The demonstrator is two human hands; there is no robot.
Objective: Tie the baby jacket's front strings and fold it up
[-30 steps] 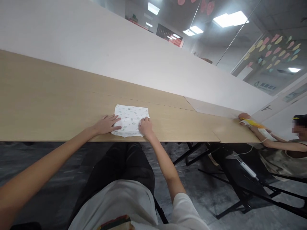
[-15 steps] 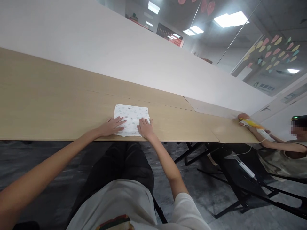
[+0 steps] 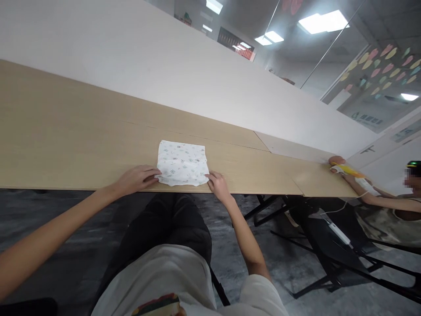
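Observation:
A folded white cloth (image 3: pixel 182 163) with small coloured prints lies flat near the front edge of a long light-wood table (image 3: pixel 82 136). My left hand (image 3: pixel 136 178) rests at the cloth's near left corner, fingertips pinching its edge. My right hand (image 3: pixel 218 186) sits at the near right corner, fingers on the cloth's edge. Both forearms reach in from below.
A white partition wall (image 3: pixel 148 66) runs along the table's far side. At the far right another person (image 3: pixel 394 210) sits with a hand on a yellow object (image 3: pixel 344 169), with a white cable and black chair frames (image 3: pixel 329 245) below.
Both hands slid off the top of the cloth outward and toward me, to its near corners. The cloth now shows in full and lies flatter.

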